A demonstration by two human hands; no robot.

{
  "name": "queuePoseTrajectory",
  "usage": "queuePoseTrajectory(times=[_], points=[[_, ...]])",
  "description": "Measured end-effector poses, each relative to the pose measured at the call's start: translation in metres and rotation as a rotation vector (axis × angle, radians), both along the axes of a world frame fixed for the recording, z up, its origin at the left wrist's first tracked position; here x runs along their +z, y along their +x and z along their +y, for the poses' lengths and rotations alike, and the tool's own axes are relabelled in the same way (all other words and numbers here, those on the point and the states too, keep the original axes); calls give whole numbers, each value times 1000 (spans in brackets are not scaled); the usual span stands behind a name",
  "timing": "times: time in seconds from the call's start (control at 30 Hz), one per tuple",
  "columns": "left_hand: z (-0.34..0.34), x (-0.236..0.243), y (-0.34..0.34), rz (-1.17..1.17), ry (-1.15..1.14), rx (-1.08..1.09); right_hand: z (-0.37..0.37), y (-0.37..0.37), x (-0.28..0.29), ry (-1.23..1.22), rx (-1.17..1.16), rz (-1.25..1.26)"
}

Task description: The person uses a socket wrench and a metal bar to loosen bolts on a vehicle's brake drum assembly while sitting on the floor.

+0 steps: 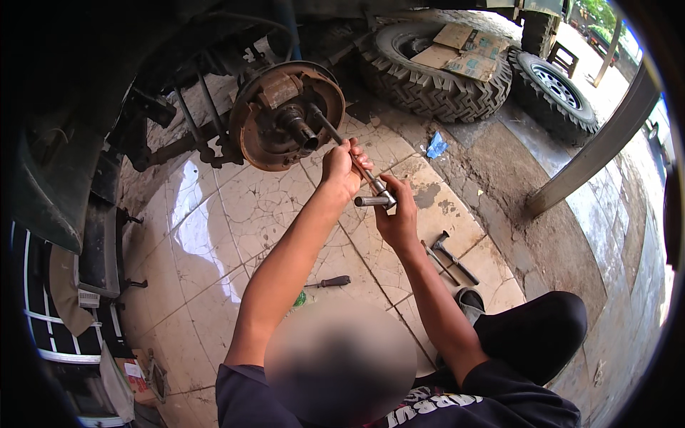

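A rusty brake backing plate with a hub spindle at its centre stands under the vehicle. A long steel socket wrench extension slants from the plate's face, beside the spindle, down toward me. My left hand is wrapped round the middle of this bar. At its near end, my right hand grips the wrench's head, with fingers curled over it. From that end a short cross handle sticks out to the left. The exact contact at the plate is too small to make out.
A large tyre lies behind with cardboard on it, near a second wheel. On the tiles are a screwdriver, a hammer and a thin rod. A post stands at right.
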State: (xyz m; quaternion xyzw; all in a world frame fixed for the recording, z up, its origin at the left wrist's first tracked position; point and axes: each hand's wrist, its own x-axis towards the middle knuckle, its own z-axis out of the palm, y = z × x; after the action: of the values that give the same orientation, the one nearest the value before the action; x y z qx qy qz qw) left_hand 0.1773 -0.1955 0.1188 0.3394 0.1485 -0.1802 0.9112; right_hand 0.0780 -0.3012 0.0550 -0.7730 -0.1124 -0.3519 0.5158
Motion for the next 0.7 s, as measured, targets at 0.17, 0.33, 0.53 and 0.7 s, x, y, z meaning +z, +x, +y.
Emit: queuePoseTrajectory(times=[0.17,0.33,0.53,0.7], points=[[0,0,4,2,13,87,-6,1,6,-93,6,108],[-11,8,10,18,54,105,-57,19,-66,-53,-161,142],[-9,10,5,28,74,121,-61,24,-67,-179,-82,171],[-11,15,5,54,63,171,-52,20,-28,-223,-33,98]])
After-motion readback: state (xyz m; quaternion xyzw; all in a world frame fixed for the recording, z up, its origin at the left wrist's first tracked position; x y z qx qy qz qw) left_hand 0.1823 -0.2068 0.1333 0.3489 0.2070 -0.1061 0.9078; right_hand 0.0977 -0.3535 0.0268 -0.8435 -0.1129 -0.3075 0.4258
